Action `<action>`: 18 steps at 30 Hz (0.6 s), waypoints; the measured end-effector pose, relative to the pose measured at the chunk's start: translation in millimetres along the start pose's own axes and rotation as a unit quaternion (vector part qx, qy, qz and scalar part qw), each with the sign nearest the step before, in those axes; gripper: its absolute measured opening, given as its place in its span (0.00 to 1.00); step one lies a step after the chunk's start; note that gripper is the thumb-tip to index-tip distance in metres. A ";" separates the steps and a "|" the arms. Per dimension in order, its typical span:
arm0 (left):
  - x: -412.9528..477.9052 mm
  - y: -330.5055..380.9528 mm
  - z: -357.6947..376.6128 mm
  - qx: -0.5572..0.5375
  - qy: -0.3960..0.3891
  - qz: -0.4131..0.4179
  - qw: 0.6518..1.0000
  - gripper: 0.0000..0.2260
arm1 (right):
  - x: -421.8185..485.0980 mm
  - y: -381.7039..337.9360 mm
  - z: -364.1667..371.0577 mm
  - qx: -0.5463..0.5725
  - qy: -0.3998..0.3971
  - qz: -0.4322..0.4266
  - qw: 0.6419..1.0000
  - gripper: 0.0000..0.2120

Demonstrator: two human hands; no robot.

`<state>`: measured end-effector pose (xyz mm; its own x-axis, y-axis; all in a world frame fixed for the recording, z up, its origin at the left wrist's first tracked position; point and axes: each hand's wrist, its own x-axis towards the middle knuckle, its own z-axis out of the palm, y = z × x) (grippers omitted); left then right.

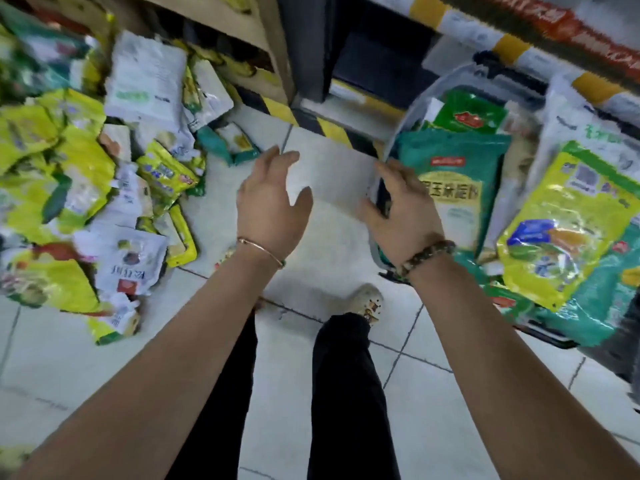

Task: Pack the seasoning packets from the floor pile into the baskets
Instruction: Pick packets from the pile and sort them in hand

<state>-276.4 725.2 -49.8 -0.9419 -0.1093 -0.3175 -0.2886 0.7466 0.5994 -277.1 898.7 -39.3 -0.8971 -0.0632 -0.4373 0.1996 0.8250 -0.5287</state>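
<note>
Packets of glossy, crinkled film are lying heaped in the floor pile [86,174] at the left. They are flat pouches, mostly yellow-green and white with a few teal, overlapping too thickly and too blurred for counting. Pale square floor tiles [329,188] are showing between the pile and the basket. Over them the left hand [270,206], wearing one thin metal bangle [259,249], is hovering with fingers spread and relaxed, holding nothing. The right hand [405,216], wearing one beaded bracelet [426,256], is resting at the near rim of the pale plastic basket [424,95], its fingers lying across the edge of a teal packet [457,157]; whether it is gripping rim or packet is not showing clearly. Three packets are standing out on the right: the teal packet with a yellow oval label, a smaller green packet [467,112] behind it, and a shiny yellow packet [568,220] leaning further right.
</note>
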 end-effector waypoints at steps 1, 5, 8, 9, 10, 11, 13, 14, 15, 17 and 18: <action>1.6 -18.7 -15.2 -0.001 0.010 -0.014 1.000 0.20 | 5.9 -18.5 12.9 -0.002 -0.013 -0.010 1.000 0.26; 3.0 -88.5 -72.2 -0.015 0.048 -0.068 0.996 0.22 | 28.4 -87.3 66.0 -0.032 -0.069 -0.042 0.996 0.27; 3.6 -139.7 -109.2 -0.014 0.071 -0.107 0.992 0.23 | 43.1 -135.6 104.7 -0.054 -0.106 -0.056 0.991 0.28; 3.7 -157.1 -120.6 -0.016 0.077 -0.121 0.989 0.23 | 46.7 -151.2 117.6 -0.062 -0.114 -0.059 0.990 0.28; 3.3 -174.4 -131.2 -0.020 0.082 -0.137 0.987 0.23 | 50.2 -166.6 130.1 -0.069 -0.121 -0.062 0.988 0.28; 2.6 -191.7 -141.6 -0.024 0.084 -0.154 0.984 0.23 | 53.2 -181.8 142.6 -0.075 -0.128 -0.065 0.987 0.27; 1.2 -226.3 -161.1 -0.032 0.084 -0.182 0.979 0.23 | 60.1 -210.4 167.5 -0.085 -0.145 -0.070 0.983 0.27; 1.1 -242.8 -170.1 -0.034 0.082 -0.195 0.977 0.23 | 64.4 -223.6 179.3 -0.091 -0.153 -0.072 0.981 0.27; 1.3 -258.8 -178.4 -0.032 0.079 -0.208 0.974 0.24 | 69.1 -236.2 191.0 -0.100 -0.162 -0.073 0.979 0.27; 1.1 -288.4 -191.7 -0.028 0.073 -0.232 0.970 0.24 | 78.1 -258.8 213.2 -0.112 -0.180 -0.075 0.974 0.26; 1.5 -302.3 -196.2 -0.029 0.070 -0.240 0.968 0.23 | 82.8 -268.6 224.2 -0.114 -0.187 -0.076 0.973 0.26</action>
<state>-224.2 370.5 -87.3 -0.7104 -0.5247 -0.4691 -0.7034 0.5512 0.4488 -316.7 546.0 -96.6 -0.6943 -0.3589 -0.6238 -0.0546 0.8906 -0.4516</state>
